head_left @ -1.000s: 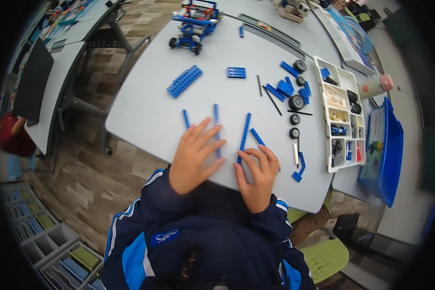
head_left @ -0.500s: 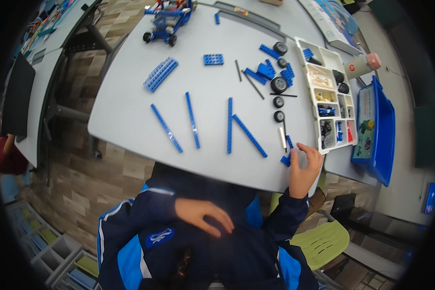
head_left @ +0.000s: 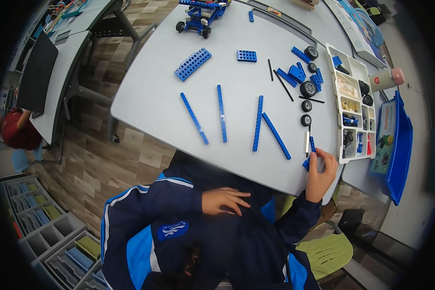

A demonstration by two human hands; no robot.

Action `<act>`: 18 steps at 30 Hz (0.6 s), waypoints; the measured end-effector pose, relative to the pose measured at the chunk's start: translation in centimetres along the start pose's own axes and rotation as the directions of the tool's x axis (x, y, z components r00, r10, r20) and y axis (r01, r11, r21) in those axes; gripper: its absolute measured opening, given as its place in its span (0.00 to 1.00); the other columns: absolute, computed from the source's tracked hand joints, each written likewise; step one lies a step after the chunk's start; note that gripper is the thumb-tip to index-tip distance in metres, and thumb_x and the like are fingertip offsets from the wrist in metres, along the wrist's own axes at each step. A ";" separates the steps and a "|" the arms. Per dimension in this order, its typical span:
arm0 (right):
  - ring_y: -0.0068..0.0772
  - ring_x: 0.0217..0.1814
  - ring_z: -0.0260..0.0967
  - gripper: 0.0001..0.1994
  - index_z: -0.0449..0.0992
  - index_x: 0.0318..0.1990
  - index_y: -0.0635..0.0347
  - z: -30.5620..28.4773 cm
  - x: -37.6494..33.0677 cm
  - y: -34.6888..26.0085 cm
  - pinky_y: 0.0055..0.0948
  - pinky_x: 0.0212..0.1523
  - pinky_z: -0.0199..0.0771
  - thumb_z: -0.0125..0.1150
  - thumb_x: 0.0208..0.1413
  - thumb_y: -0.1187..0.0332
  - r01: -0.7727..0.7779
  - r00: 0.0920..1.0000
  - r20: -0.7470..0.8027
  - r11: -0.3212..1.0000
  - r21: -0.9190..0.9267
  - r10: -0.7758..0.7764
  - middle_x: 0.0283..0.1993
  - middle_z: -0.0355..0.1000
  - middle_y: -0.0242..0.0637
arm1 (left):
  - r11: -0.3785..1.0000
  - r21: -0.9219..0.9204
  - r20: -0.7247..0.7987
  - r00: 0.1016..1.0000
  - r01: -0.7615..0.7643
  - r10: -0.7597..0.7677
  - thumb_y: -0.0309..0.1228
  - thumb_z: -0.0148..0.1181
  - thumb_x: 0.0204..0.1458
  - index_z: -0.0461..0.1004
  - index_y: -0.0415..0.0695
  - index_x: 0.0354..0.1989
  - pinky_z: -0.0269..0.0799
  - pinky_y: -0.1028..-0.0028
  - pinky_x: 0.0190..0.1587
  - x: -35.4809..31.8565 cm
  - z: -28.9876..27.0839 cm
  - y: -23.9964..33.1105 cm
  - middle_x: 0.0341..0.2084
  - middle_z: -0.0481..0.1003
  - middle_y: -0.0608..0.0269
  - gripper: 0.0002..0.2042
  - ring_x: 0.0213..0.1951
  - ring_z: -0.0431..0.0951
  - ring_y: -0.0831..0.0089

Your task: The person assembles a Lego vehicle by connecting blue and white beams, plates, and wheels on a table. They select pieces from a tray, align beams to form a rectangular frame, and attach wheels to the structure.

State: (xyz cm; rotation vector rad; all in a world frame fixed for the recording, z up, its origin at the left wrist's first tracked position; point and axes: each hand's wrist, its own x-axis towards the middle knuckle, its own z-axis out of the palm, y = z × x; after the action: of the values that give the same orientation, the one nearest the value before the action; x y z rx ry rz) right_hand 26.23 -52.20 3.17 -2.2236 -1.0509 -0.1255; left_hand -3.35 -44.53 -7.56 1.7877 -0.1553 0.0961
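Small blue parts (head_left: 312, 143) lie on the desk (head_left: 150, 94), just left of the near end of the white compartment tray (head_left: 355, 67). The right hand (head_left: 322, 175) is at them, thumb and forefinger bent close together; the fingers cover the middle, so whether it grips or only touches cannot be told. The left hand (head_left: 223, 200) lies loosely spread on the dark jacket, holding nothing.

Change: one second ago both hands were over the long beams; now the left is withdrawn and the right is beside the tray. Judged shift: attention from beams to small parts.

Beside these parts, left of the tray: a smooth white rod (head_left: 306, 142). Farther left: four slim, straight blue beams (head_left: 258, 123), glossy, apparently hard plastic, finely dotted; studs or holes, too small to tell.

Left of the tray's middle and far end: round black tyres with grey hubs (head_left: 308, 89), thin black axles (head_left: 283, 85), clustered blue blocks (head_left: 296, 73). Well left: a dotted blue slab (head_left: 193, 64). Right of the tray: a glossy blue bin (head_left: 394, 150).
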 end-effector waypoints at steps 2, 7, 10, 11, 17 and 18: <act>0.45 0.51 0.71 0.09 0.82 0.43 0.62 0.0 0.1 0.1 0.40 0.55 0.68 0.68 0.57 0.71 0.000 1.000 0.008 1.000 -0.007 0.000 0.43 0.78 0.40 | 0.999 -0.022 -0.048 0.998 -0.031 0.030 0.31 0.64 0.62 0.83 0.46 0.48 0.61 0.51 0.67 -0.2 -0.6 0.7 0.61 0.77 0.64 0.09 0.72 0.64 0.57; 0.44 0.51 0.71 0.08 0.81 0.43 0.63 -0.3 0.8 -0.5 0.39 0.55 0.68 0.68 0.57 0.71 -0.017 1.000 0.005 1.000 0.012 0.017 0.44 0.78 0.41 | 0.655 -0.747 0.048 0.992 0.112 -0.115 0.29 0.62 0.64 0.83 0.38 0.48 0.69 0.60 0.63 -0.6 -5.3 5.2 0.51 0.81 0.54 0.10 0.59 0.77 0.57; 0.44 0.50 0.72 0.07 0.81 0.42 0.63 -1.1 1.1 -2.6 0.39 0.54 0.70 0.67 0.57 0.73 -0.015 0.999 -0.028 0.993 0.118 0.019 0.43 0.78 0.42 | 0.726 -0.684 0.025 0.992 -0.071 0.121 0.27 0.62 0.64 0.83 0.36 0.47 0.71 0.63 0.59 0.2 -7.8 9.7 0.48 0.80 0.51 0.10 0.53 0.79 0.57; 0.44 0.49 0.73 0.07 0.81 0.42 0.64 -1.6 1.1 -3.6 0.38 0.54 0.71 0.67 0.56 0.74 0.026 1.000 -0.002 0.982 0.190 -0.026 0.43 0.77 0.42 | 0.760 -0.631 0.006 0.979 -0.153 0.202 0.27 0.62 0.64 0.83 0.36 0.47 0.71 0.63 0.59 0.6 -8.3 11.4 0.48 0.80 0.51 0.09 0.53 0.79 0.57; 0.45 0.42 0.77 0.10 0.82 0.39 0.65 -5.2 1.3 -10.1 0.40 0.47 0.75 0.71 0.47 0.79 0.260 0.836 0.171 0.652 0.712 -0.521 0.37 0.80 0.42 | 0.670 -0.577 0.067 0.791 -0.467 0.609 0.24 0.59 0.66 0.81 0.34 0.45 0.76 0.60 0.43 4.4 -9.1 17.7 0.44 0.80 0.45 0.07 0.42 0.80 0.50; 0.39 0.39 0.76 0.07 0.84 0.39 0.64 -5.4 1.9 -10.8 0.36 0.42 0.75 0.72 0.53 0.73 0.264 0.688 0.167 0.458 0.849 -0.706 0.40 0.81 0.42 | 0.684 -0.598 0.123 0.795 -0.418 0.594 0.24 0.59 0.66 0.81 0.34 0.44 0.76 0.60 0.42 4.9 -9.3 17.8 0.44 0.80 0.46 0.07 0.42 0.80 0.51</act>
State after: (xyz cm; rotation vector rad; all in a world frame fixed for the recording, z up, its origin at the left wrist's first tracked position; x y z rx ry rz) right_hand 20.69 -49.31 13.71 -1.0645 -1.6523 0.6095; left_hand -1.10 -39.50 12.35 1.1221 -0.8430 0.1572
